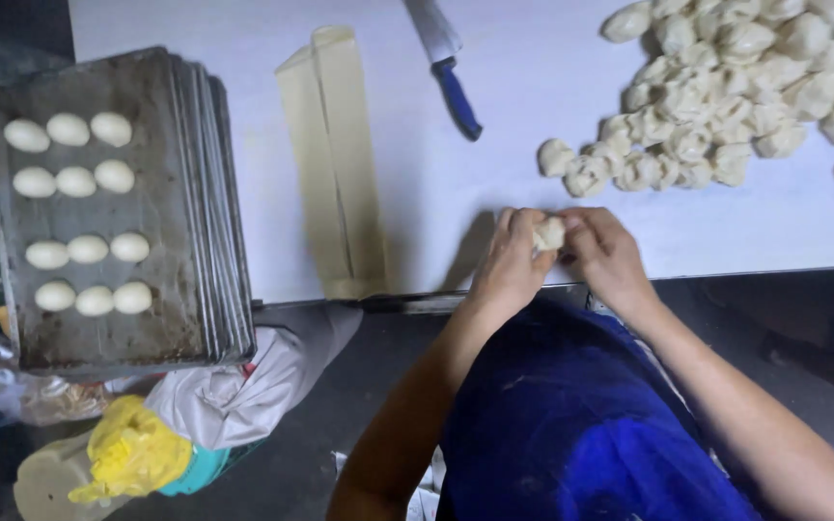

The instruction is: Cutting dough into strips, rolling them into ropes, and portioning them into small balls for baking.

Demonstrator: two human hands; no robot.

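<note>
Fingers [521, 241] of both hands curled shut around one small dough piece [549, 233], pinched between left hand [509, 262] and right hand [608, 257] just above near edge of white table [533, 87]. Fingertips meeting over the piece, most of it covered.

Left to right:
- Far left: stack of dark metal baking trays [161, 203], tilted edges fanned out on right side. Top tray holding twelve smooth oval dough balls [69, 129], four rows of three, not touching tray rim.
- Below stack: grey-white bundled cloth or bag [243, 381], yellow plastic [132, 449] over a pale cylinder; contents hard to make out, dark and blurred.
- Centre-left on table: long pale folded dough strip [335, 159], lying lengthwise, well apart from hands.
- Centre top: knife [446, 68] with blue handle, blade cut off by top edge.
- Right: heap of rough cut dough lumps [726, 96], loose on table, cut off at top and right edges; nearest lumps near the hands, not touching.
- Bottom: blue garment [571, 415] between forearms; floor area dark, detail unreadable.
</note>
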